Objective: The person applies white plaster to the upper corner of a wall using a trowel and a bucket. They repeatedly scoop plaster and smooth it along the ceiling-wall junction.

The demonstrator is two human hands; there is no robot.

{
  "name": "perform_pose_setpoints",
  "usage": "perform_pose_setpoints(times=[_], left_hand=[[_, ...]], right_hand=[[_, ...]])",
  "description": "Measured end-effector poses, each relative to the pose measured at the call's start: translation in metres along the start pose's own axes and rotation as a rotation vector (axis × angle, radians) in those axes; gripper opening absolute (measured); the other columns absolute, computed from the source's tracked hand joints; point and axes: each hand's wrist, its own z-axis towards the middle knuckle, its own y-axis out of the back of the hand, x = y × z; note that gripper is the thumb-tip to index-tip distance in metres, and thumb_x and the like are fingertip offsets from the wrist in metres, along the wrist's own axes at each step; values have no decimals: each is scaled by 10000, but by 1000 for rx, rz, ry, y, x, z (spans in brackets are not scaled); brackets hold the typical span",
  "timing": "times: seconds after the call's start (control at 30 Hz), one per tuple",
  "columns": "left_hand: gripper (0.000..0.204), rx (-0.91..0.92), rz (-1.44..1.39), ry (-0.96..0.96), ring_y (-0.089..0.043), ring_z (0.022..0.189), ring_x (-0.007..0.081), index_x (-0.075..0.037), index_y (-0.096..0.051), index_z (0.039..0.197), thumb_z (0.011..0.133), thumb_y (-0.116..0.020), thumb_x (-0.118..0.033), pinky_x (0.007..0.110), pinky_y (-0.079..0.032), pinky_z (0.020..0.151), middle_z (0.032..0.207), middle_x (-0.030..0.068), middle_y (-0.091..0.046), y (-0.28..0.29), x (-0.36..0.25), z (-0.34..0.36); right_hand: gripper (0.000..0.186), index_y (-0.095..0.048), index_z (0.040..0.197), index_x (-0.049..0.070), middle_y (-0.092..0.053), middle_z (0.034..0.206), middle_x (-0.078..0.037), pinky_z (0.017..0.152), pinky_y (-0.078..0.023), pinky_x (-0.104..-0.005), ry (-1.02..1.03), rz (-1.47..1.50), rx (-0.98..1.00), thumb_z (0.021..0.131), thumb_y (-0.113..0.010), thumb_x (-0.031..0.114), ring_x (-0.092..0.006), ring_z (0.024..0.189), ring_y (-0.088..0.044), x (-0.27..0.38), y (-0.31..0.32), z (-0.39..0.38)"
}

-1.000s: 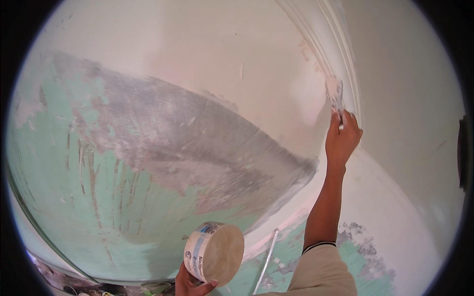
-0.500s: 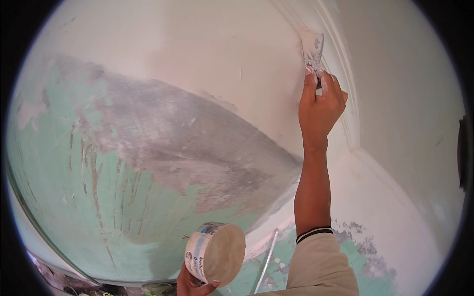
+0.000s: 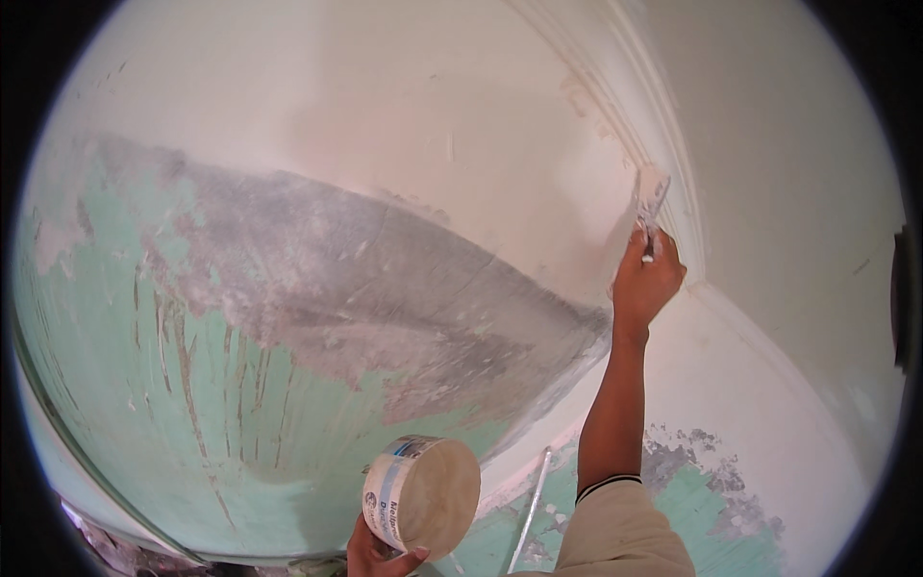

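Raised high at the upper right, my right hand grips a putty knife by its handle. The blade is smeared with pale filler and lies against the wall along the ceiling moulding. Low in the middle, my left hand holds a round tub from below, fingers and thumb around its base. The tub has a white and blue label and is tilted, its beige face toward me; whether that is a lid or filler, I cannot tell.
The wall carries cream filler above, a grey patch across the middle and old green paint below. A thin pale rod or pipe runs by my right sleeve. The pale ceiling meets the moulding at right.
My right hand has moved down and right with the putty knife, bringing the blade to the moulding's edge. My left hand and the tub have barely shifted.
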Motion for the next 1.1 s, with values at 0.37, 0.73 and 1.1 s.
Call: perform_pose_setpoints(times=[0.37, 0.73, 1.1], left_hand=[[907, -13, -9, -93, -632, 1178, 276, 56, -424, 1467, 775, -876, -317, 391, -528, 964, 1320, 209, -638, -4, 9, 2], [881, -79, -31, -155, -649, 1140, 266, 53, -426, 1448, 786, -859, -335, 385, -547, 916, 1289, 211, -651, -14, -2, -10], [941, -52, -29, -111, -649, 1123, 248, 52, -414, 1468, 773, -890, -366, 381, -552, 912, 1289, 208, -646, -14, -9, -13]], right_hand=[[156, -716, 1051, 26, -710, 1010, -104, 861, -424, -401, 231, 331, 230, 974, -660, 150, -306, 901, -646, 105, 10, 100], [171, -728, 1059, 22, -720, 1018, -92, 826, -415, -398, 189, 104, -2, 946, -714, 148, -268, 901, -652, 35, 10, 75], [154, -725, 1050, 29, -718, 1017, -102, 793, -406, -397, 225, -51, 24, 953, -709, 147, -274, 877, -657, 24, 9, 71]])
